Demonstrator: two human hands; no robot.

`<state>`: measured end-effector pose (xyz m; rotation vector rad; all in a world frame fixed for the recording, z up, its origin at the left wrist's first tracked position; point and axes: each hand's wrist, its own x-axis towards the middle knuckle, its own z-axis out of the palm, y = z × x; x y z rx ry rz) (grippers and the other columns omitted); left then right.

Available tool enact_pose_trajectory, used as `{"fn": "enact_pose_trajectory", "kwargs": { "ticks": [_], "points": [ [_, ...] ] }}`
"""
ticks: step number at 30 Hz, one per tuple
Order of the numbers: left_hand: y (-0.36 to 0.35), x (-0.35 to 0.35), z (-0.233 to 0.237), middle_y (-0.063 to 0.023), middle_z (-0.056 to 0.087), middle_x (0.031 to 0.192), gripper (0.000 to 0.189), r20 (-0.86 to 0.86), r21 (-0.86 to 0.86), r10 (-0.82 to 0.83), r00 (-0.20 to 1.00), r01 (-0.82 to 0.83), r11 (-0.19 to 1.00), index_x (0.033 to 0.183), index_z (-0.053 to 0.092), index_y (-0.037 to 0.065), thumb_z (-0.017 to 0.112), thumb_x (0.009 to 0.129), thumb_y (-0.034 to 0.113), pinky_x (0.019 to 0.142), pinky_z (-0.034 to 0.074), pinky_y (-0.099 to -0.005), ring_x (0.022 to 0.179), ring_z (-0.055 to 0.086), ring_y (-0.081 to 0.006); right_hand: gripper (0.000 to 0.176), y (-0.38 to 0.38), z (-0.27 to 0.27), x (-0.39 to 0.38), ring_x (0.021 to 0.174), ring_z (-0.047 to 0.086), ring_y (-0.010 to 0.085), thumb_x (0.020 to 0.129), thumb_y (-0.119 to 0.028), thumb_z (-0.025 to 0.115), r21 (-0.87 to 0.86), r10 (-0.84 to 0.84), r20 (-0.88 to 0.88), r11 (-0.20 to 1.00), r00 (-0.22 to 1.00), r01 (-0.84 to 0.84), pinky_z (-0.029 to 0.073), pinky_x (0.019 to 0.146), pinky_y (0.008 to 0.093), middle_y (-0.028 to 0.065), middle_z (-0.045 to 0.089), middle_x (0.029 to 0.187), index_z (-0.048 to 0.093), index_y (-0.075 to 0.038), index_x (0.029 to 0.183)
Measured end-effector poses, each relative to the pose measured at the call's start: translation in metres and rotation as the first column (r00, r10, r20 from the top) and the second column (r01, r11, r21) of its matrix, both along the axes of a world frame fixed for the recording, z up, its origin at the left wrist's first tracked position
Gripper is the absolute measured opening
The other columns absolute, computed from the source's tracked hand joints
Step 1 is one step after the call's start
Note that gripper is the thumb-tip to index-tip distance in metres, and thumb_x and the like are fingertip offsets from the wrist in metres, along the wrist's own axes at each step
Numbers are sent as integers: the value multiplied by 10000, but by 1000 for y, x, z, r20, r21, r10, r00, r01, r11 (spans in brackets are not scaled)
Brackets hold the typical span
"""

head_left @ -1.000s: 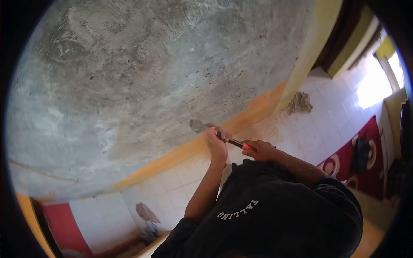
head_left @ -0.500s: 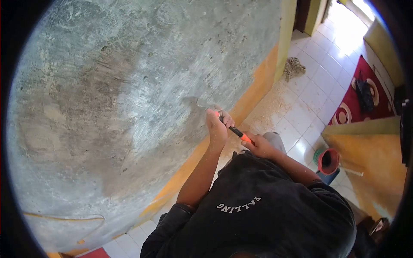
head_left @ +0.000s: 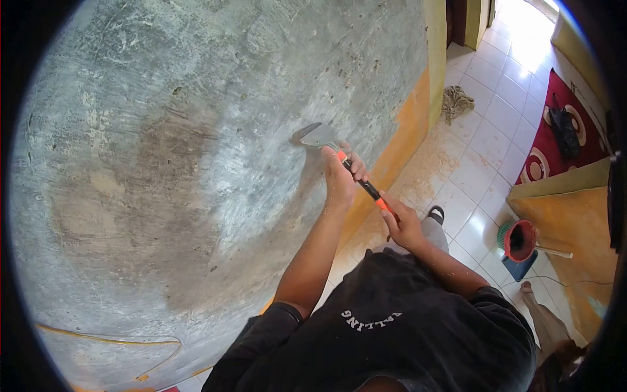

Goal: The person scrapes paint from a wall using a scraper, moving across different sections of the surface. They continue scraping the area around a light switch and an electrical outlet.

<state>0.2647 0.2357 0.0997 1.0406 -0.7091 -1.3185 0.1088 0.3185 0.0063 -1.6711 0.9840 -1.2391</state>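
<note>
Partly under left hand (head_left: 340, 178): scraper handle (head_left: 369, 190).

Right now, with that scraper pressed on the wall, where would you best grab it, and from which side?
By the long straight handle, from the room side, since the flat blade lies against the grey wall. The left hand wraps it just behind the blade, and the right hand closes on the tail end, which probably suits so long a handle.

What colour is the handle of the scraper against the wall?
The scraper handle is orange and black, clearest in the head view.
</note>
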Motion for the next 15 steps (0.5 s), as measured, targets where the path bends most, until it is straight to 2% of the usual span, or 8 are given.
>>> {"fn": "enact_pose_trajectory", "kwargs": {
  "ticks": [1, 3, 5, 7, 9, 13, 15],
  "points": [
    [-7, -3, 9, 23, 352, 591, 536, -47, 31, 22, 999, -20, 999, 1040, 416, 123, 254, 1000, 633, 506, 381, -297, 489, 373, -109, 429, -6, 9, 2, 660, 604, 298, 923, -104, 627, -8, -7, 7, 1000, 1000, 7, 480, 623, 370, 180, 638, 847, 552, -89, 1345],
    [-21, -7, 24, 24, 350, 589, 534, -90, 65, 41, 995, -35, 997, 1043, 412, 124, 255, 1000, 633, 503, 376, -294, 488, 372, -106, 413, -15, 29, 3, 605, 579, 251, 922, -121, 635, 87, -49, -28, 995, 998, 51, 463, 587, 339, 148, 616, 774, 576, -95, 1329],
    [-36, -13, 32, 36, 315, 574, 590, 21, 33, -21, 1000, 21, 999, 1059, 433, 135, 256, 967, 690, 514, 351, -292, 489, 326, -106, 420, -19, 34, 3, 578, 554, 218, 925, -130, 632, 153, -46, -22, 987, 999, 49, 449, 575, 324, 123, 582, 717, 572, -100, 1339],
    [-34, -18, 29, 43, 297, 561, 580, 40, 50, 7, 999, -9, 999, 1019, 433, 136, 271, 966, 691, 498, 342, -283, 471, 308, -99, 428, -15, 39, -1, 552, 528, 185, 928, -138, 630, 219, -39, -14, 975, 999, 42, 436, 563, 308, 99, 548, 661, 567, -106, 1349],
    [-36, -22, 23, 51, 281, 552, 569, 41, 168, 23, 999, -30, 985, 984, 430, 140, 295, 962, 693, 481, 332, -283, 458, 288, -93, 431, -8, 44, -3, 542, 497, 153, 937, -161, 620, 282, -55, 31, 958, 998, 44, 421, 560, 298, 83, 487, 601, 559, -111, 1361],
    [-63, -30, 32, 53, 279, 550, 563, 25, 158, -31, 999, 27, 987, 973, 428, 146, 315, 955, 698, 468, 323, -281, 455, 291, -92, 426, -27, 43, -4, 558, 481, 128, 951, -173, 606, 268, -92, 39, 960, 995, 78, 420, 573, 287, 60, 471, 604, 552, -103, 1368],
    [-79, -39, 41, 45, 292, 533, 546, 63, 165, -8, 998, -3, 986, 945, 405, 130, 306, 976, 666, 423, 312, -279, 423, 300, -95, 414, -35, 52, -4, 580, 477, 109, 964, -188, 592, 415, -119, 164, 909, 979, 41, 424, 584, 283, 37, 470, 619, 552, -92, 1365]
  ]
}}
